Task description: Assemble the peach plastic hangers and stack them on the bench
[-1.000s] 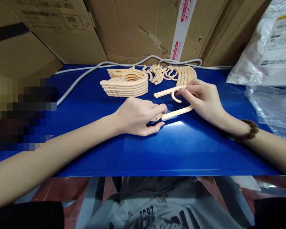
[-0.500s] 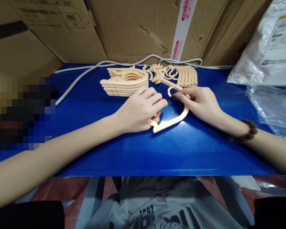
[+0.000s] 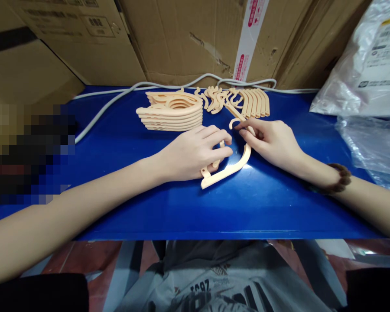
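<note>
A cream plastic clothes hanger (image 3: 229,172) is held a little above the blue table, one curved arm pointing toward me. My right hand (image 3: 273,138) pinches it near its centre, beside the small hook (image 3: 233,123). Curled around a small cream hanger piece (image 3: 218,159), my left hand (image 3: 195,151) sits beside the curved arm. Its fingers partly hide that piece, and I cannot tell whether it is joined to the hanger. Behind my left hand lies a stack of cream hanger parts (image 3: 170,117).
Loose cream hooks (image 3: 216,97) and a row of straight arm pieces (image 3: 256,103) lie at the back of the blue table (image 3: 182,212). A white cable (image 3: 107,110) runs along cardboard boxes (image 3: 188,39). Plastic-wrapped packages (image 3: 360,73) stand at the right.
The hanger's near arm has swung slightly left and toward me. My left hand's fingers have loosened and shifted, showing more of the small piece. My right hand keeps its pinch.
</note>
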Available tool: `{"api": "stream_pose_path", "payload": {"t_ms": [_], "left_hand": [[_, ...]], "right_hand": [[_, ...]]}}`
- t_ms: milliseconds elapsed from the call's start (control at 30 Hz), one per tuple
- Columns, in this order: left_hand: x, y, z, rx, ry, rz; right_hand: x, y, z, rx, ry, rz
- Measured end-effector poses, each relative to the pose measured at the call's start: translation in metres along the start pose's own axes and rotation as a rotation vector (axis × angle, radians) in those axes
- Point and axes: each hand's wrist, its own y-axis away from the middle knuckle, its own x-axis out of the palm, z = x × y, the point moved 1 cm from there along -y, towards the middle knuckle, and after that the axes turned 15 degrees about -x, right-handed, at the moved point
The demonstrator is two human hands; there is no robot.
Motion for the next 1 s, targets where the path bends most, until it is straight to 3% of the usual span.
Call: {"api": "stream_pose_path", "payload": {"t_ms": [100, 267, 433, 800, 1000], "left_hand": [[0.0004, 0.0000, -0.0004, -0.002, -0.009, -0.051], [-0.0024, 0.0021, -0.0013, -0.073, -0.115, -0.235], [-0.0073, 0.0029, -0.0039, -0.056, -0.160, -0.288], [-0.0049, 0.0052, -0.0021, -0.023, -0.190, -0.199], [-0.0049, 0.0037, -0.0030, -0.026, -0.015, -0.132]], "right_hand": [[-0.0005, 0.0002, 0.0003, 0.000, -0.009, -0.008], [0.0008, 0.0000, -0.0018, -0.048, 0.000, -0.035], [0.0018, -0.0001, -0.0036, -0.063, 0.034, -0.056], [0.0032, 0.0003, -0.0054, -0.082, 0.013, -0.007], [0.0028, -0.0013, -0.0065, -0.097, 0.020, 0.010]]}}
